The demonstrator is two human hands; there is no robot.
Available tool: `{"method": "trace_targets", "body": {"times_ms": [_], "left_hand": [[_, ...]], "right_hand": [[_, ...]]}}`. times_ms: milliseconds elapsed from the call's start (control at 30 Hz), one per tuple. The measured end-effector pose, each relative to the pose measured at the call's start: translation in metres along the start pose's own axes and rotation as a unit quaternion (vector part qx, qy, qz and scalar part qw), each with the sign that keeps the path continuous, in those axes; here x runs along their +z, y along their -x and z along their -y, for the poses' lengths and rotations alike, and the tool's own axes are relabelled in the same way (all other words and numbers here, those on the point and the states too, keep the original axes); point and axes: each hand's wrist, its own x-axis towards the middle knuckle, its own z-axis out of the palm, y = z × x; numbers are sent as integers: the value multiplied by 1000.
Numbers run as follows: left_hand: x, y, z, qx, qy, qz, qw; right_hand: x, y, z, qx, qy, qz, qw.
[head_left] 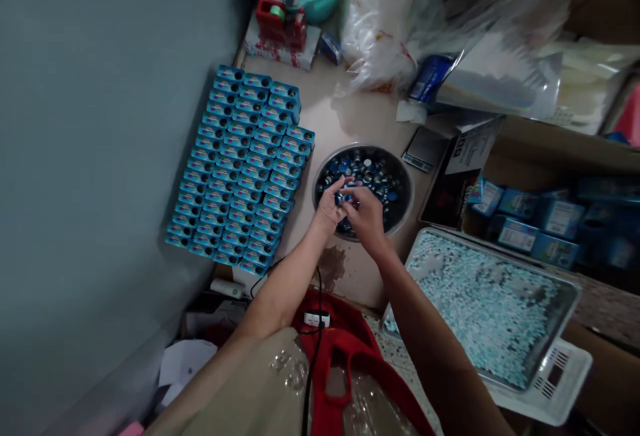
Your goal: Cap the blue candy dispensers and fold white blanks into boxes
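Meeting over a round metal bowl (407, 204) of small blue and silvery pieces (381, 186), the left hand (331, 204) and right hand (366, 215) are close together with their fingers bent toward each other, though I cannot tell what, if anything, they are closed on. The bowl sits on the tabletop (320, 106), just beside tight rows of blue boxes (235, 169) on its left, while a rectangular tray (549, 323) of pale blue bits is near, to the lower right.
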Motion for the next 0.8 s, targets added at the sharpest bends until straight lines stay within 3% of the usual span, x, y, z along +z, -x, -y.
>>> {"method": "trace_targets", "body": {"times_ms": [67, 133, 200, 233, 433, 567, 667, 800], "left_hand": [[1, -1, 4, -19, 24, 27, 999], [4, -1, 10, -29, 46, 41, 998], [8, -1, 16, -27, 59, 31, 997], [10, -1, 19, -25, 66, 23, 997], [23, -5, 23, 39, 93, -21, 995], [25, -1, 15, 58, 98, -30, 993], [24, 8, 12, 77, 90, -11, 993], [22, 14, 16, 98, 85, 10, 991]], "right_hand": [[1, -4, -7, 76, -130, -58, 987], [3, -8, -18, 158, -268, -111, 944], [5, -11, -27, 206, -350, -137, 903], [5, -11, -31, 212, -364, -139, 896], [-6, 7, -39, 58, -211, -32, 975], [-13, 19, -33, -58, -97, -18, 993], [-15, 20, -29, -60, -55, -56, 995], [-10, 14, -31, 0, -31, -25, 999]]}}
